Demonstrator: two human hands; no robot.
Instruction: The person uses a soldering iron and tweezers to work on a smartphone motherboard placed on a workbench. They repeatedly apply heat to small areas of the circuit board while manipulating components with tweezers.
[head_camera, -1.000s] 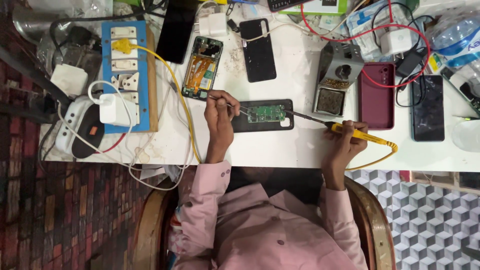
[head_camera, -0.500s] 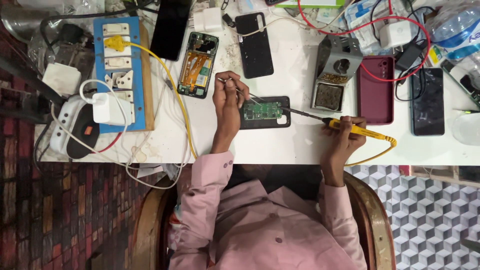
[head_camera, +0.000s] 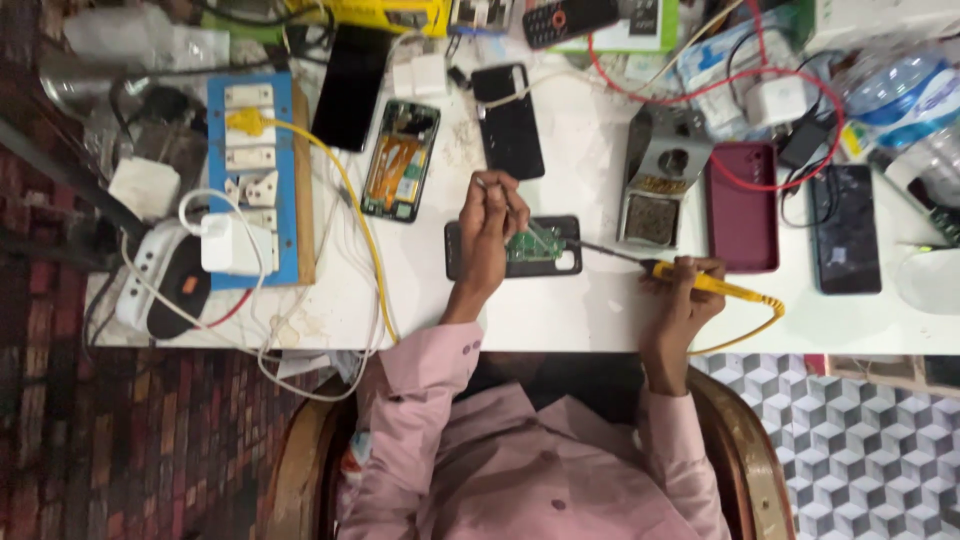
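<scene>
Soldering iron with yellow handle gripped in right hand, fingers clamped round it, tip reaching left to green circuit board. Board resting on black phone near front edge of white surface. Left hand closed on thin tool, pinched between fingertips, point at board. Opened phone lying to left, grey stand just right of board, maroon case beyond it.
</scene>
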